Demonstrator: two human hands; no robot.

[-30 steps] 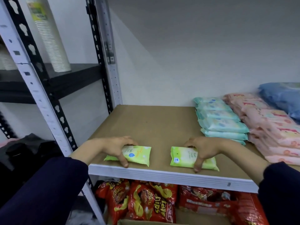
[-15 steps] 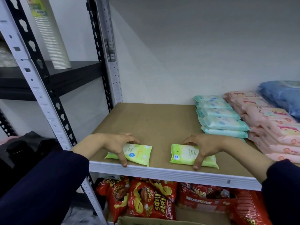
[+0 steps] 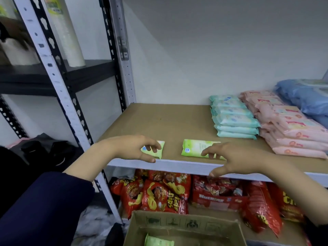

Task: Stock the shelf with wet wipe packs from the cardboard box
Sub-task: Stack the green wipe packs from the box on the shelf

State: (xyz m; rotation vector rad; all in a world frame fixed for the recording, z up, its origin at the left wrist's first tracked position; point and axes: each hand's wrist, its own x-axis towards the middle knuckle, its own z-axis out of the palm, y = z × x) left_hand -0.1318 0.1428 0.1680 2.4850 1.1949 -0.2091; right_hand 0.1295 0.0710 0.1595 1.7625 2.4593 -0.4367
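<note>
Two light green wet wipe packs lie flat near the front edge of the brown shelf board (image 3: pixel 168 121). My left hand (image 3: pixel 131 148) hovers over the left pack (image 3: pixel 159 151) with loosely curled fingers and covers most of it; it grips nothing. My right hand (image 3: pixel 232 160) is spread in front of the right pack (image 3: pixel 197 148), its fingertips overlapping the pack's near edge. Below, the open cardboard box (image 3: pixel 184 224) holds another green pack (image 3: pixel 158 242).
Teal wipe packs (image 3: pixel 234 119), pink packs (image 3: pixel 291 132) and blue packs (image 3: pixel 305 96) are stacked at the shelf's right. Red snack bags (image 3: pixel 165 194) fill the shelf below. A white slotted upright (image 3: pixel 58 89) stands at the left, with stacked paper cups (image 3: pixel 67 36) behind it.
Both hands have let go of the green packs and drawn back toward me. The packs stay on the shelf. The view has tilted down, bringing the cardboard box into sight.
</note>
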